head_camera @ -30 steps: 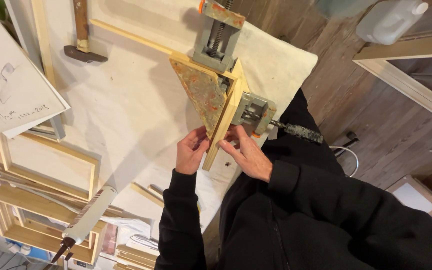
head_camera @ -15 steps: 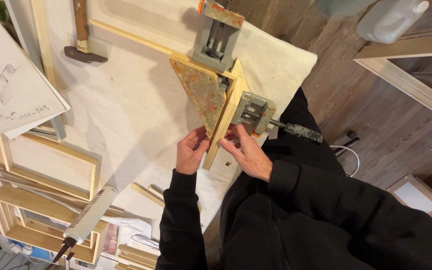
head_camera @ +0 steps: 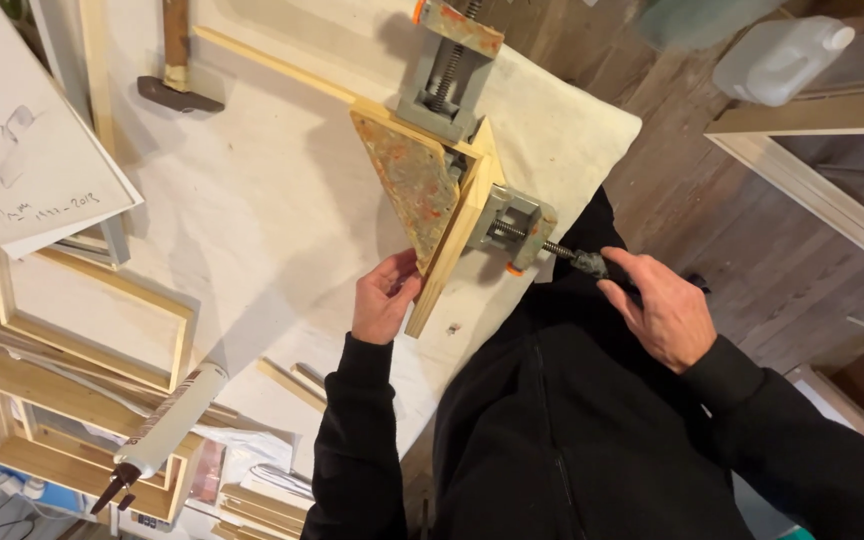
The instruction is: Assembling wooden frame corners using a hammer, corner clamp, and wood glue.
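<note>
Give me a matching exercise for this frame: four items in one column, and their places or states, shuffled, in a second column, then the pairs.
Items:
1. left hand
2. right hand
3. hammer
4. white plastic jug

Places or states:
A. lies at the top left of the white-covered table
B. stands on the wooden floor, top right
C. fingers on the free end of the wooden strip
D. at the screw handle of the corner clamp

Pairs: 1-C, 2-D, 3-A, 4-B
</note>
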